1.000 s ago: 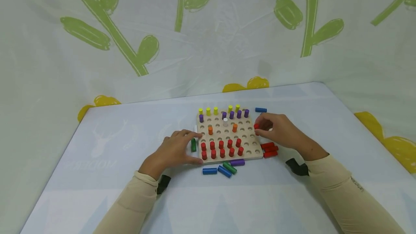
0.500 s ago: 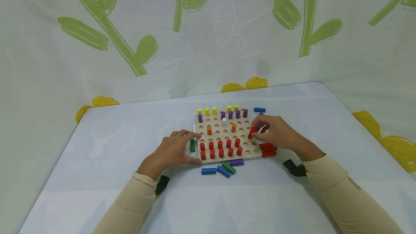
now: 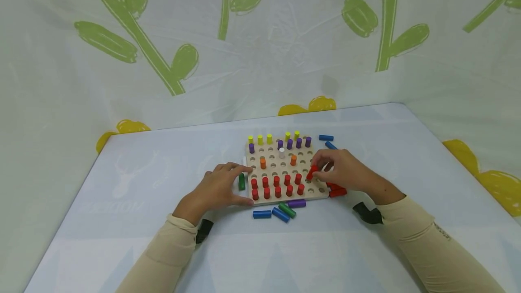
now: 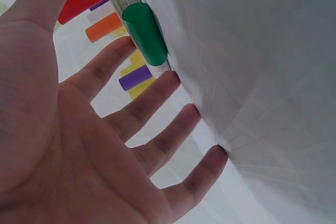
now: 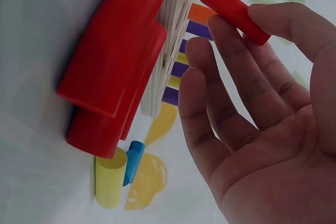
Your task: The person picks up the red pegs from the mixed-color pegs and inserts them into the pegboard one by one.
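A wooden pegboard point(image 3: 268, 170) lies on the table with coloured pegs standing in some of its holes. Two front rows hold several red pegs point(image 3: 278, 191). My right hand point(image 3: 342, 172) pinches another red peg point(image 5: 235, 13) between thumb and fingertips. That peg leans over the board's right side, its lower end close to a hole just right of the second red row. Whether it has entered the hole I cannot tell. At the board's left edge rests my left hand point(image 3: 220, 188), fingers spread, index fingertip and thumb at the edge. A green peg point(image 4: 145, 34) lies beside those fingers.
Loose red pegs point(image 3: 337, 192) lie against the board's right side, partly under my right hand. In front are a blue peg point(image 3: 262, 214), a green peg point(image 3: 287, 210) and a purple peg point(image 3: 297, 203). A blue peg point(image 3: 326, 138) lies at the back right.
My right hand has carried the red peg from beside the board's right edge leftward and nearer, over the holes, and the peg has tilted. My left hand has stayed put.
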A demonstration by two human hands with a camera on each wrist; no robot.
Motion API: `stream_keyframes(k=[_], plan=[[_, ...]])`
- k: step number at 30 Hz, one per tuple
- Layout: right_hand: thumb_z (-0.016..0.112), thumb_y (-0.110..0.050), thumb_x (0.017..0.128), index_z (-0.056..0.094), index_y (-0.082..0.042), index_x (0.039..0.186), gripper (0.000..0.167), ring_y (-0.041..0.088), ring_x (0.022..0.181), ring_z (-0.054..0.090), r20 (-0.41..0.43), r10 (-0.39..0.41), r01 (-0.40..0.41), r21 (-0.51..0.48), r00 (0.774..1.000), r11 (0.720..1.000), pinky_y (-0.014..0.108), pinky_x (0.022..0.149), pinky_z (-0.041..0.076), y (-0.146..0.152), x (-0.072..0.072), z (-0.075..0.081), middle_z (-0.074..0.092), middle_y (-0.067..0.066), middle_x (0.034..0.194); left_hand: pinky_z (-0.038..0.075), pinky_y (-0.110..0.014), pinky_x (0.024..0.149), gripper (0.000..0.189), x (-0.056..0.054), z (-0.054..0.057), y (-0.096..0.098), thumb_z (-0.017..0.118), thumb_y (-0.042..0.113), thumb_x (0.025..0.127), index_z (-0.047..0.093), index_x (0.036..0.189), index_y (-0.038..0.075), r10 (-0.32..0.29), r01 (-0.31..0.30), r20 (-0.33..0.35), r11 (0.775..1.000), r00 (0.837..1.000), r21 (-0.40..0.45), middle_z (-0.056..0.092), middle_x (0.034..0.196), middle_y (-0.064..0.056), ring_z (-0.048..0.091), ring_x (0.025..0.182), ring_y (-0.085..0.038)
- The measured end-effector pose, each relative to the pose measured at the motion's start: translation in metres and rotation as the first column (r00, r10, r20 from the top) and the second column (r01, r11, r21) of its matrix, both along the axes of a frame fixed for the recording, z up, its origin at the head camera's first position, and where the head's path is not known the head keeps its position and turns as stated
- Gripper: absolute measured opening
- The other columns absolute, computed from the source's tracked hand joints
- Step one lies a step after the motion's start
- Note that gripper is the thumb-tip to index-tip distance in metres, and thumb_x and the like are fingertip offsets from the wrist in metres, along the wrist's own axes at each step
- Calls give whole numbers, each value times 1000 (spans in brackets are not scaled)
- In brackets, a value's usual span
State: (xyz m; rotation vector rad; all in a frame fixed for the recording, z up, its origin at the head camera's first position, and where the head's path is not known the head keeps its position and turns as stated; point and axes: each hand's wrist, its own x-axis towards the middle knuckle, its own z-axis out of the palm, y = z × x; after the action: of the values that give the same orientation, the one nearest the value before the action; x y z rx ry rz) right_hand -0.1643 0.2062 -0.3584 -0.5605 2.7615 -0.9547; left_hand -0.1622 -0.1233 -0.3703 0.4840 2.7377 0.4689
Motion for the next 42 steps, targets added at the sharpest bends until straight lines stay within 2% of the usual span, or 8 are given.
stream_keyframes(k=[9, 13, 26, 31, 34, 42], plan=[[74, -12, 88, 67, -14, 102, 15, 13, 89, 65, 16, 43, -42, -21, 999, 999, 22, 78, 56, 0, 1, -3, 71, -4, 93, 31, -67, 113, 88, 0, -1, -1, 86, 56, 70, 48, 147, 34, 1, -1, -1, 1000, 1000, -3, 44, 154, -8, 37, 144, -35], [74, -11, 88, 67, -15, 100, 14, 12, 88, 64, 15, 45, -45, 5, 999, 999, 26, 80, 56, -1, 2, -4, 71, -5, 92, 30, -68, 113, 87, 0, 0, 0, 86, 55, 71, 48, 147, 34, 3, -3, 3, 1000, 1000, 5, 44, 155, -8, 37, 144, -36], [76, -14, 89, 70, -15, 107, 20, 11, 91, 63, 28, 60, -62, 76, 998, 995, 37, 87, 58, -7, 5, -2, 70, -7, 94, 32, -68, 112, 87, 0, -1, 1, 86, 54, 70, 49, 146, 34, 10, -10, -8, 1000, 1000, -10, 45, 154, -9, 38, 143, -37], [75, -18, 90, 70, -14, 116, 27, 16, 99, 64, 3, 19, -19, 166, 1000, 986, 39, 89, 58, -2, 5, 10, 71, -3, 103, 33, -68, 111, 87, 1, -3, 1, 86, 55, 70, 50, 146, 33, 2, -2, -16, 1000, 1000, 0, 46, 153, -9, 38, 142, -36], [74, -17, 90, 71, -12, 116, 26, 19, 100, 63, -6, -18, 19, 194, 1000, 981, 39, 87, 59, 5, 7, 16, 71, 0, 105, 32, -67, 112, 87, 2, -2, 1, 85, 56, 70, 49, 146, 33, 2, -2, -14, 1000, 1000, 8, 46, 153, -9, 38, 143, -36], [77, -19, 88, 74, -13, 110, 23, 15, 92, 62, -19, -30, 34, 264, 999, 964, 32, 78, 59, 19, 18, 14, 70, 0, 100, 31, -66, 113, 88, 1, 0, 0, 86, 56, 69, 50, 146, 34, 0, 0, -8, 1000, 1000, 3, 46, 153, -7, 39, 143, -35]])
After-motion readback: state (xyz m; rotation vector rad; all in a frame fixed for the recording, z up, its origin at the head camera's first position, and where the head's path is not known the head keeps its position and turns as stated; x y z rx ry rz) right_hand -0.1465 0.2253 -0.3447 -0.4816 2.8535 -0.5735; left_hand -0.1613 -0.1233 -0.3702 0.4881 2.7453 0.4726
